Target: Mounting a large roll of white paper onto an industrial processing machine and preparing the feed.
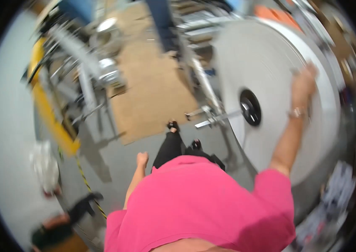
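Note:
A very large, pale grey-white roll with a black hub at its centre stands on my right. Over its flat face, close to the outer rim, my right hand is raised with the fingers curled in. A small greyish bit shows by the thumb, too blurred to name, and whether the hand touches the roll is unclear. My left hand hangs low beside my leg, closed, with nothing visible in it. Near the hub, a metal bar with a clamp-like fitting belongs to the roll's stand.
Brown sheeting covers the floor ahead, where a person's dark-clad leg shows. A machine with a yellow frame stands left. Yellow-black tape runs along the floor. Another person is at the lower left; a white bag lies nearby.

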`<state>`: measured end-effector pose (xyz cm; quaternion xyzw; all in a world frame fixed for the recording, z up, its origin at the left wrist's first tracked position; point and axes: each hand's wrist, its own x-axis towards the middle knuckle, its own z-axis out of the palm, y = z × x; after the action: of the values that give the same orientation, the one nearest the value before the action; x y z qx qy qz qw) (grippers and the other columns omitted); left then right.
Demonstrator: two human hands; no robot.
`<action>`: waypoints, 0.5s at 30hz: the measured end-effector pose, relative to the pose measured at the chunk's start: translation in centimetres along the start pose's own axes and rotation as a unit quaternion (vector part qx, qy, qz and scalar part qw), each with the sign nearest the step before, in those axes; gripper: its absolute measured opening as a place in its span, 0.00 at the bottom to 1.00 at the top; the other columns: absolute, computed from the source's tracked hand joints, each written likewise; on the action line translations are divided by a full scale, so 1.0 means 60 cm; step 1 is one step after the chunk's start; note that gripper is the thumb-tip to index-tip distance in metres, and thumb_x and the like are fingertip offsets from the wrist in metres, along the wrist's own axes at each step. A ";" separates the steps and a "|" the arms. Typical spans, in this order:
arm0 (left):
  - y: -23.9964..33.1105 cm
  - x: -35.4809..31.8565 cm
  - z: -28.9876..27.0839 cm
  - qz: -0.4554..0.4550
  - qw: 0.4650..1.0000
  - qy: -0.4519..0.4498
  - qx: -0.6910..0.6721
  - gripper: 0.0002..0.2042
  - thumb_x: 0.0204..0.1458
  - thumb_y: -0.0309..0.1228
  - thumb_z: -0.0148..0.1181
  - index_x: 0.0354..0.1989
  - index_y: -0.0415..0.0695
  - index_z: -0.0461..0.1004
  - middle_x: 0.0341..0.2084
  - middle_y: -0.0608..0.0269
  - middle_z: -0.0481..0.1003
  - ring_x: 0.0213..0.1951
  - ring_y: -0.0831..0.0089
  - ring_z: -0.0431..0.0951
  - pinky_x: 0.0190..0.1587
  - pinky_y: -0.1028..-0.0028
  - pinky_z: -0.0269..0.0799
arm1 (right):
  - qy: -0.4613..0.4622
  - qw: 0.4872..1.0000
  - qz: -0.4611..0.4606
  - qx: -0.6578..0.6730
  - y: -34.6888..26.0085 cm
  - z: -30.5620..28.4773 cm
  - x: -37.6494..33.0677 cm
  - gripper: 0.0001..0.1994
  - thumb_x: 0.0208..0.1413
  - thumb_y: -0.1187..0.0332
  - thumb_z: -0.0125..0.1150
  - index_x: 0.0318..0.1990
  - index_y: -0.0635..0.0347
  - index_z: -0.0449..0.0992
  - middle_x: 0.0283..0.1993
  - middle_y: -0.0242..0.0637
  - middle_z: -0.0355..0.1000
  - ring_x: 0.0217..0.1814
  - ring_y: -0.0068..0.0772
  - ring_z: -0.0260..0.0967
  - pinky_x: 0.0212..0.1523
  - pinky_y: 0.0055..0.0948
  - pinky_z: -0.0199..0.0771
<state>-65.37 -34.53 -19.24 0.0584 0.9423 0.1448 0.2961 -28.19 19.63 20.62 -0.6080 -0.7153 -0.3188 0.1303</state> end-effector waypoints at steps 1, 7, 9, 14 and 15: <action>-0.006 0.031 0.008 0.032 0.998 -0.028 0.039 0.16 0.44 0.34 0.47 0.30 0.28 0.71 0.24 0.40 0.73 0.29 0.52 0.75 0.30 0.60 0.69 | 0.004 0.998 0.060 0.029 -0.015 -0.018 -0.004 0.19 0.50 0.72 0.48 0.51 0.61 0.57 0.55 0.49 0.56 0.43 0.48 0.69 0.33 0.39 0.75; 0.186 0.063 -0.004 0.112 0.973 -0.171 0.110 0.14 0.45 0.33 0.48 0.28 0.30 0.71 0.18 0.47 0.73 0.18 0.61 0.74 0.23 0.66 0.69 | -0.016 0.986 0.163 0.043 0.038 -0.062 -0.037 0.21 0.46 0.69 0.54 0.49 0.56 0.56 0.46 0.43 0.60 0.36 0.51 0.70 0.32 0.40 0.74; 0.201 0.107 0.004 0.135 0.970 -0.165 0.121 0.15 0.47 0.33 0.46 0.26 0.30 0.71 0.18 0.48 0.73 0.19 0.60 0.74 0.23 0.65 0.68 | -0.019 0.987 0.155 0.032 0.016 -0.102 -0.036 0.21 0.45 0.73 0.53 0.50 0.60 0.60 0.50 0.46 0.59 0.38 0.49 0.69 0.34 0.36 0.73; 0.341 0.210 -0.028 0.443 0.864 -0.195 0.140 0.18 0.48 0.36 0.43 0.22 0.28 0.67 0.16 0.44 0.69 0.23 0.52 0.72 0.28 0.60 0.65 | -0.041 0.981 0.187 0.031 0.006 -0.102 -0.034 0.22 0.44 0.77 0.51 0.51 0.65 0.61 0.54 0.52 0.58 0.40 0.49 0.69 0.37 0.35 0.73; 0.372 0.236 -0.034 0.387 0.887 -0.196 0.158 0.17 0.47 0.35 0.44 0.21 0.29 0.67 0.15 0.45 0.67 0.22 0.54 0.71 0.26 0.60 0.65 | -0.022 0.982 0.183 0.034 0.017 -0.093 -0.035 0.22 0.43 0.77 0.51 0.50 0.65 0.62 0.53 0.52 0.58 0.40 0.49 0.69 0.37 0.35 0.73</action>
<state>-77.61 -11.01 -18.43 0.4914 0.7780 0.0829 0.3826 -27.88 14.60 23.96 -0.7308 -0.6051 -0.2516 0.1910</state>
